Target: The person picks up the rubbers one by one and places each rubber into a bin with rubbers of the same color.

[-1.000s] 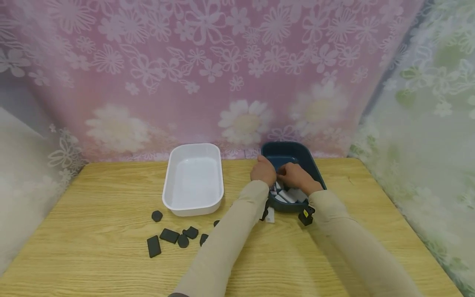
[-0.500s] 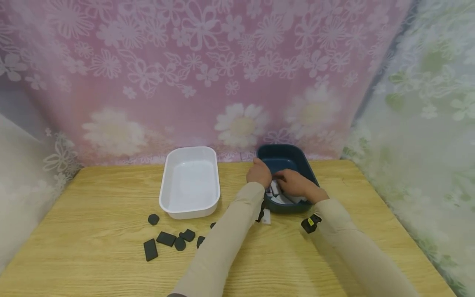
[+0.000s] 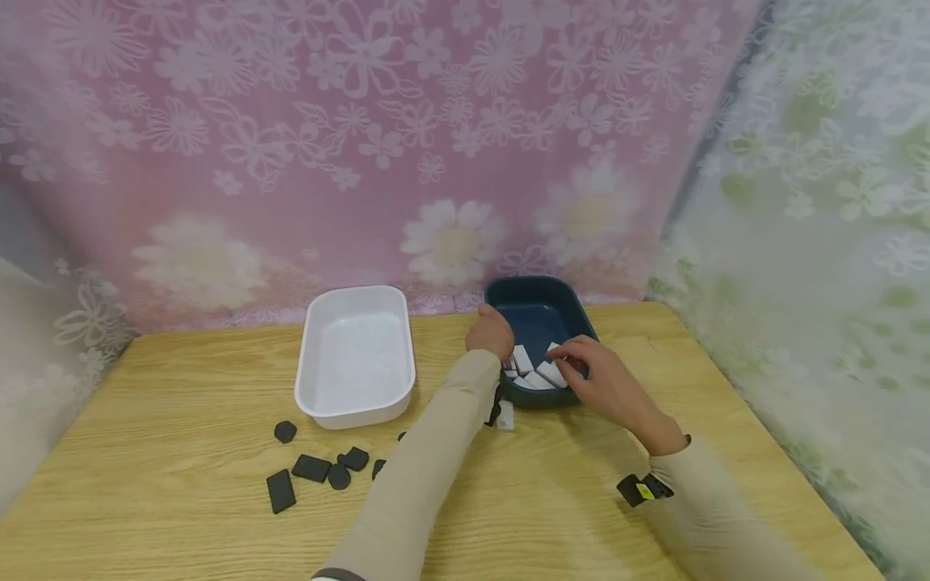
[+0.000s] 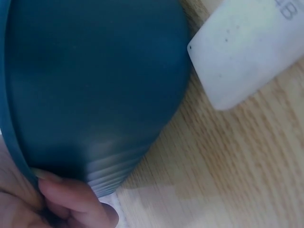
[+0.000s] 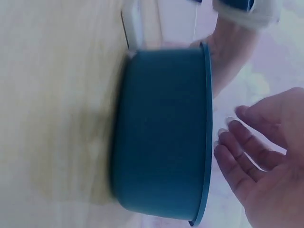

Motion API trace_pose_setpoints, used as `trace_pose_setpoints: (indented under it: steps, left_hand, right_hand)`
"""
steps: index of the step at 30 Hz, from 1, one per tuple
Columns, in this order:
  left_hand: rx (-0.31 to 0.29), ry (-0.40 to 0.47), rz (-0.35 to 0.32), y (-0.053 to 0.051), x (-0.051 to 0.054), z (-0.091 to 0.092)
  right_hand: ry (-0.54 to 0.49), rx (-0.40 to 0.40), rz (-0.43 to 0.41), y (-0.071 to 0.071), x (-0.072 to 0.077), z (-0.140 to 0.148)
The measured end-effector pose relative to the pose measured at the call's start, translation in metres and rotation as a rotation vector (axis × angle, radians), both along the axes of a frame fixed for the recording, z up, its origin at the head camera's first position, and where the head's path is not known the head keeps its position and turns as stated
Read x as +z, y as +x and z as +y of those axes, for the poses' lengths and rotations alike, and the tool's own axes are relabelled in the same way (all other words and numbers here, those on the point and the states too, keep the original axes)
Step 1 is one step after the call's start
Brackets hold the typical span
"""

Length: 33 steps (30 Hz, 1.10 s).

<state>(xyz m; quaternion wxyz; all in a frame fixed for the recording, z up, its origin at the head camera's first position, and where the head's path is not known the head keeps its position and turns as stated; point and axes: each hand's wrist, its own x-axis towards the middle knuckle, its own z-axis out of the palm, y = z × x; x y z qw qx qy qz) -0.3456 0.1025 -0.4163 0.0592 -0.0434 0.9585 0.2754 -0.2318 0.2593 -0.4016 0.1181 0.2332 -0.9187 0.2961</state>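
Observation:
A dark teal plastic basin point(image 3: 539, 316) stands at the back right of the table, with several white eraser-like blocks point(image 3: 522, 360) lying in its near end. My left hand point(image 3: 490, 333) grips the basin's left rim; in the left wrist view its fingers point(image 4: 71, 197) curl over that edge. Above the near right rim hovers my right hand point(image 3: 610, 387), fingers loosely bent. The right wrist view shows this hand point(image 5: 266, 156) with nothing in it, beside the basin's wall point(image 5: 164, 128). On the wood by the basin's front lies a white eraser point(image 4: 247, 52) marked "4B".
A white basin point(image 3: 356, 420) with nothing visible inside stands to the left. Several flat black pieces, among them a rectangle point(image 3: 280, 491) and a hexagon point(image 3: 285, 432), lie before it; my left sleeve point(image 3: 417, 476) partly covers some. A floral cloth point(image 3: 327, 202) hangs behind the table.
My right hand has drawn back from inside the teal basin to the right and towards me, uncovering more white blocks. The left hand keeps its grip on the rim. The head view has shifted slightly.

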Motion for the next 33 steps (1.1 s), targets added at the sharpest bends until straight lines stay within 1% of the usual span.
trace_pose_setpoints:
  steps: [3,6,8,10,13,15,18,21,23,25,27,29,31,33]
  left_hand:
    - [0.015,0.012,0.009,-0.002,0.002,-0.004]
    - [0.032,0.020,0.013,-0.004,0.003,-0.007]
    - [0.040,0.015,0.014,-0.004,0.003,-0.009]
    - [0.044,0.005,0.015,-0.005,0.002,-0.010]
    - [0.043,-0.006,0.015,-0.006,-0.002,-0.009]
    - [0.037,-0.016,0.013,-0.005,-0.005,-0.008]
    - [0.031,-0.023,0.007,-0.001,-0.007,-0.005]
    - [0.020,-0.027,0.010,0.003,-0.008,0.000]
    - [0.006,-0.026,0.006,0.005,-0.008,0.003]
    - [-0.007,-0.031,0.002,0.006,-0.009,0.007]
    - [-0.023,-0.038,-0.005,0.005,-0.010,0.008]
    - [-0.025,-0.038,-0.014,0.002,-0.010,0.008]
    - [-0.034,-0.032,-0.018,-0.002,-0.010,0.004]
    - [-0.063,0.004,-0.028,-0.007,-0.010,-0.003]
  right_hand:
    - [-0.039,-0.015,0.026,0.006,-0.002,-0.001]
    - [-0.053,-0.064,0.057,0.003,-0.005,0.002]
    - [-0.062,-0.116,0.080,-0.004,-0.007,0.007]
    - [-0.069,-0.172,0.088,-0.013,-0.010,0.013]
    - [-0.072,-0.230,0.070,-0.031,-0.015,0.023]
    - [-0.073,-0.244,0.033,-0.044,-0.017,0.029]
    - [-0.056,-0.254,-0.048,-0.062,-0.019,0.036]
    - [-0.008,-0.260,-0.132,-0.078,-0.020,0.041]
    - [0.028,-0.266,-0.167,-0.086,-0.022,0.044]
    - [0.045,-0.274,-0.202,-0.092,-0.027,0.048]
    - [0.030,-0.293,-0.237,-0.094,-0.031,0.051]
    - [0.018,-0.305,-0.255,-0.095,-0.033,0.051]
    - [-0.013,-0.321,-0.268,-0.098,-0.033,0.049]
    - [-0.025,-0.323,-0.269,-0.103,-0.032,0.044]
